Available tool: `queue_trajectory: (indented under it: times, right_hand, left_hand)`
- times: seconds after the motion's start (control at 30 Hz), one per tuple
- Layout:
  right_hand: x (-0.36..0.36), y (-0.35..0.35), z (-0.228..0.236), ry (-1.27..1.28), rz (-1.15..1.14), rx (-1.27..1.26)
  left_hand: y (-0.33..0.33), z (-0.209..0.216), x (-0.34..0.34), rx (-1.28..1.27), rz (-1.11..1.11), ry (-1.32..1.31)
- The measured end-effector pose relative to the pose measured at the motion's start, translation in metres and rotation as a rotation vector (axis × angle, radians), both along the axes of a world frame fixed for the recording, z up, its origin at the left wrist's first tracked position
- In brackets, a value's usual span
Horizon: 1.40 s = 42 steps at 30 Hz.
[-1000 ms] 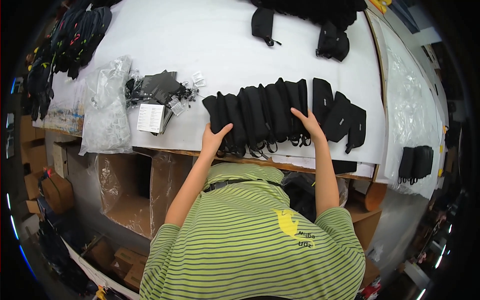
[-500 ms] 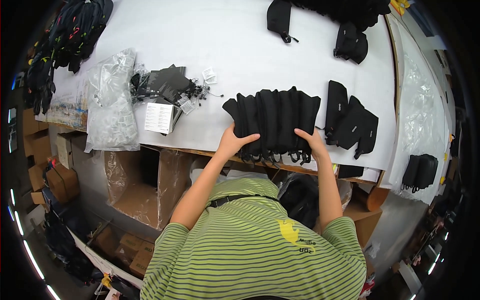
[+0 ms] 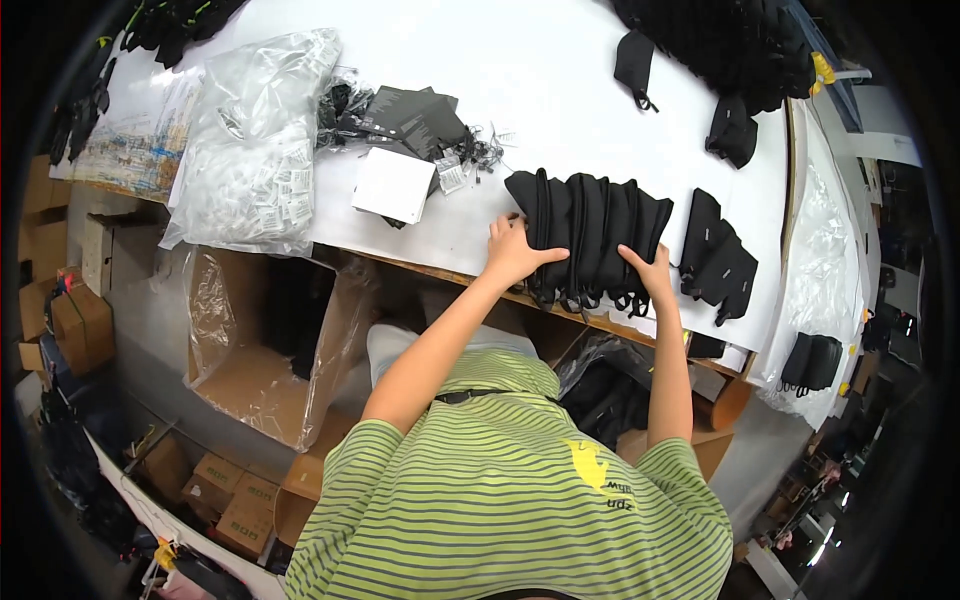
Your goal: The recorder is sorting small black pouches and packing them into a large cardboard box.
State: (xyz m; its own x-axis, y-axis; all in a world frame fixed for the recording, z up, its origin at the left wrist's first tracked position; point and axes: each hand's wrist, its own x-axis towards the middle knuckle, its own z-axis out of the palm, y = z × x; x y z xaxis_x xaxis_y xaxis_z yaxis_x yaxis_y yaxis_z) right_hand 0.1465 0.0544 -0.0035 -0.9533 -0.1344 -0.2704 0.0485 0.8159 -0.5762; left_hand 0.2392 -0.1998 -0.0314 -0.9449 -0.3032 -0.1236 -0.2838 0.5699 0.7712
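A row of black fabric pouches stands packed side by side at the table's near edge, zip pulls and loops hanging toward me. My left hand presses on the row's left end, thumb across the front and the other fingers partly hidden behind. At the right end my right hand grips the row, its thumb lying on the front. To the right of that hand, a few flat black pouches lie overlapping on the white table.
Left on the table are a clear plastic bag of small labels, dark grey cards with cords, and a white card stack. More black pouches pile up at the far right. An open cardboard box stands below the table edge.
The view has turned, so the table's contents appear shifted. Both hands stay on the pouch row, which looks narrower between them than before.
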Motion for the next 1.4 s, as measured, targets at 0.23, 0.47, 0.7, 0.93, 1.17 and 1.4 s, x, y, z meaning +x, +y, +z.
queue_trajectory:
  times: [0.23, 0.47, 0.7, 0.93, 1.17, 1.4]
  right_hand:
    - [-0.007, 0.013, 0.005, -0.088, -0.171, -0.304]
    - [0.012, -0.023, 0.011, -0.412, -0.315, -0.734]
    - [0.035, -0.024, 0.025, -0.466, -0.408, -0.886]
    - [0.094, -0.045, 0.075, -0.281, -0.375, -0.821]
    - [0.180, -0.187, 0.133, -0.289, 0.006, -0.734]
    - [0.275, -0.449, 0.069, -0.566, 0.644, -0.288]
  left_hand:
    - [-0.011, 0.009, 0.000, 0.707, 0.245, -0.105]
    - [0.002, 0.020, -0.016, 0.721, -0.038, -0.199]
    - [-0.003, 0.054, -0.012, 0.738, -0.018, -0.199]
    - [-0.048, 0.134, 0.069, 0.691, 0.043, -0.004]
    - [-0.144, 0.145, 0.237, 0.777, 0.364, 0.189]
    - [-0.257, 0.024, 0.420, 1.023, 0.965, 0.174]
